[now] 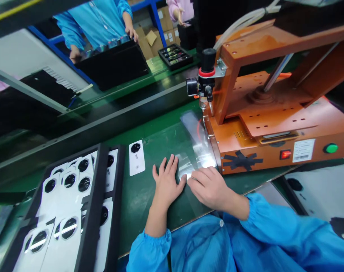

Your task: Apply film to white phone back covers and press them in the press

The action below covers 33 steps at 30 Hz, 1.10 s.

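Note:
My left hand [166, 185] lies palm down with its fingers spread on the green work surface [138, 219], beside a clear, glossy plastic sheet [184, 164]. My right hand [208, 187] is closed, thumb and fingers pinched together at that sheet's near edge. What sits between those fingertips is too small to make out. Beyond my left hand, a white phone back panel [137, 162] with a round black camera ring lies flat. Another clear strip [198, 139] stretches up along the orange machine's side.
An orange press machine [239, 147] with a red switch and green button stands at right. Black trays [99, 177] holding several white phone panels [67, 200] are at left. Across a metal rail [104, 121], a person in blue [95, 26] holds a black tray [115, 64].

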Motion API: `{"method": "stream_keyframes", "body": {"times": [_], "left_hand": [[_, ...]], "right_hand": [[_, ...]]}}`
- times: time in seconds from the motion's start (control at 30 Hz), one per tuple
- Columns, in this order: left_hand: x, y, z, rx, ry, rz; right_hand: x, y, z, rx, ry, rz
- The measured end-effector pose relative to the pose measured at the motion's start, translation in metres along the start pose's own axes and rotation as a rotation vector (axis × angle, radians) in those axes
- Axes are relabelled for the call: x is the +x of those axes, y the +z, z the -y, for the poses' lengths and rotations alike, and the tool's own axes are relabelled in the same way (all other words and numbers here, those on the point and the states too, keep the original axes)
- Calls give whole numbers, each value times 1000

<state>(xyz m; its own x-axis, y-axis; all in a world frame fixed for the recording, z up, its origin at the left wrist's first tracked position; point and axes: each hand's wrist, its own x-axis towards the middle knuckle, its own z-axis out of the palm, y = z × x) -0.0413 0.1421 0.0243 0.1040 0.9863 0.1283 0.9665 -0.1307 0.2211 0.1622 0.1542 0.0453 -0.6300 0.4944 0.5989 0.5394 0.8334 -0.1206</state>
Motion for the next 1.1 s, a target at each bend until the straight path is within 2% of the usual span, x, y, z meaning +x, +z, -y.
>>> {"method": "stream_keyframes", "body": {"times": [0.1, 0.17, 0.27, 0.37, 0.43, 0.5, 0.57, 0.63, 0.7, 0.8, 0.93, 1.0, 1.1], "left_hand": [[16, 0, -2, 14, 25, -13], [28, -3, 3, -5, 47, -22], [37, -9, 28, -46, -6, -94], [20, -18, 62, 14, -209, -204], [-7, -21, 70, 65, -264, -198], [-45, -21, 57, 93, -209, -139], [-86, -20, 28, 186, -126, -72], [-121, -19, -3, 224, -77, -43], [-144, -20, -21, 209, -48, -52], [-159, -18, -18, 115, 13, -83], [-170, -16, -3, 1, 126, -132], [-172, -20, -9, -33, 116, -193], [-159, -22, -36, -66, 95, -349]], "right_hand": [[-28, -13, 8, 198, 98, -151], [-37, -13, 9, 322, 162, -191], [-39, -6, 5, 417, 163, -212], [-35, -2, 1, 476, 168, -243], [-33, -2, -1, 514, 210, -265], [-31, -4, -1, 559, 259, -268], [-30, -5, -1, 635, 329, -248], [-26, -6, -1, 757, 462, -192], [-20, -6, 0, 908, 644, -106], [-10, -3, 1, 1125, 839, 15], [4, 4, -2, 1256, 934, 37], [10, 6, -5, 1274, 944, 37], [20, 7, -9, 1261, 926, 53]]}}
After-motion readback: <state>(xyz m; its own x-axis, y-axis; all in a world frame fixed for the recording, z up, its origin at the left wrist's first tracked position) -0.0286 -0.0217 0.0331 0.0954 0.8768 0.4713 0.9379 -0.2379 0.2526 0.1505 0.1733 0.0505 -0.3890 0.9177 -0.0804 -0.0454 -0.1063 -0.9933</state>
